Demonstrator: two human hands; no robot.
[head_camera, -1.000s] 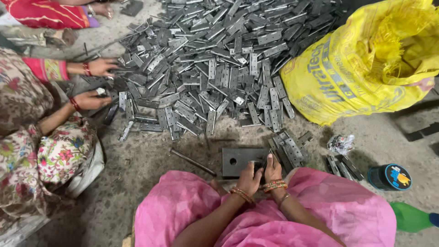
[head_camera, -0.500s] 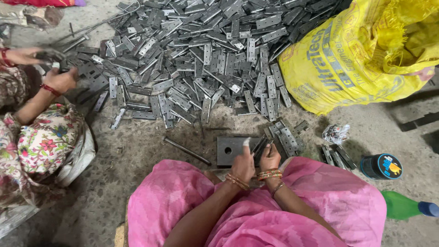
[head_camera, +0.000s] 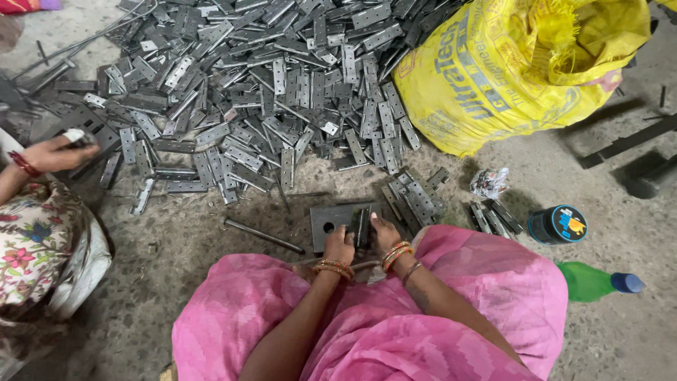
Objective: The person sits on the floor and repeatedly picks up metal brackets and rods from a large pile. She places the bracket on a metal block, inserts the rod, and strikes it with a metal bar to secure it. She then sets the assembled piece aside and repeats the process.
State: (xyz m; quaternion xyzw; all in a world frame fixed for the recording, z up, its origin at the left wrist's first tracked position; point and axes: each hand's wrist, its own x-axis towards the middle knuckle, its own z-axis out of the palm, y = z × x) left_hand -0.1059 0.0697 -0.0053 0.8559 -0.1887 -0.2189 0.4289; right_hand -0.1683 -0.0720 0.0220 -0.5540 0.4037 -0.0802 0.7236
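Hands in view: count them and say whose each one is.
3. The wearer's left hand and right hand grip a metal hinge over the square plate. A co-worker's hand is at the left edge; others may be hidden.

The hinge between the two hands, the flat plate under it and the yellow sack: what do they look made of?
The hinge looks like bare grey steel, dull, with punched holes like the heaped ones. The flat plate looks like thick dark steel, matte, with one round hole. The yellow sack looks like woven plastic: crinkled and slightly glossy.
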